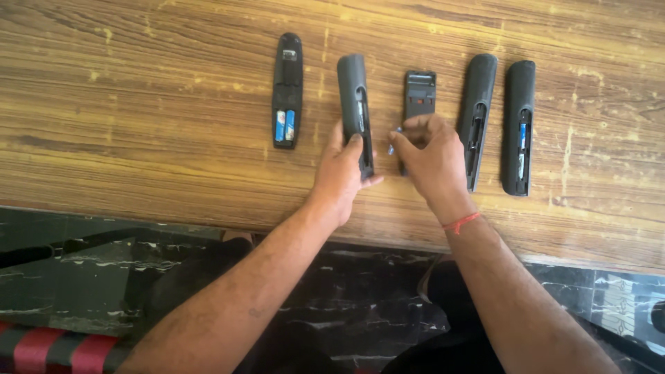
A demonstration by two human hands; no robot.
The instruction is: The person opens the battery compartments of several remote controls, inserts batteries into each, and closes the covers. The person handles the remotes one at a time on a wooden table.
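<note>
My worn wooden desk (138,125) has five dark remotes on it in a row, backs up: far-left remote (287,90) shows its batteries.

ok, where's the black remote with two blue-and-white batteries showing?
In the head view, the black remote with two batteries showing lies at the far left of the row on the wooden table, just left of the grey remote under the left hand.

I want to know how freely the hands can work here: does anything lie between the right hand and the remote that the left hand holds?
Nothing visible does. The left hand grips the grey remote, and the right hand sits just beside it with only bare wooden table between.
</note>
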